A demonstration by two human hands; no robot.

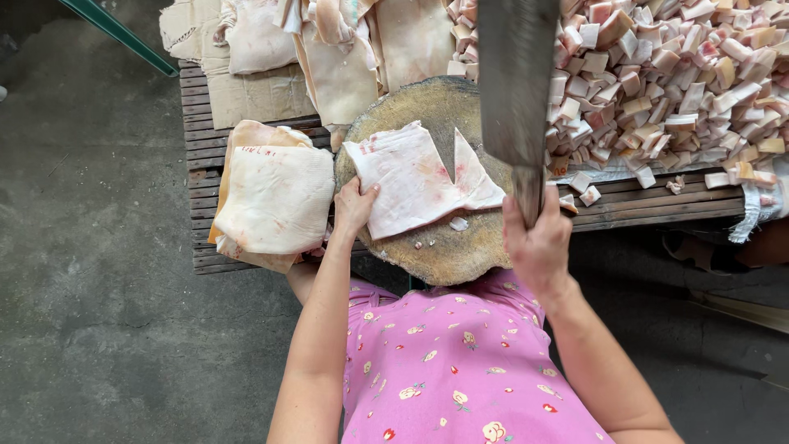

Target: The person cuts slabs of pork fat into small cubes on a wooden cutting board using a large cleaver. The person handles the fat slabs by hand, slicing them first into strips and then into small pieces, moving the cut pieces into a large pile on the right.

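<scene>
A meat slab (415,177) lies on the chopping block (427,103) (stacked slabs (275,201) left, cut cubes (682,74) right).

Dull grey metal cleaver (516,82), rough worn wooden chopping block (436,107), glossy pale pork-skin slab (419,177), slatted wood pallet (246,136).

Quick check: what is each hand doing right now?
Left hand: open, pressing flat on the edge of the pork skin slab on the round chopping block.
Right hand: closed around the handle of the raised cleaver.
</scene>
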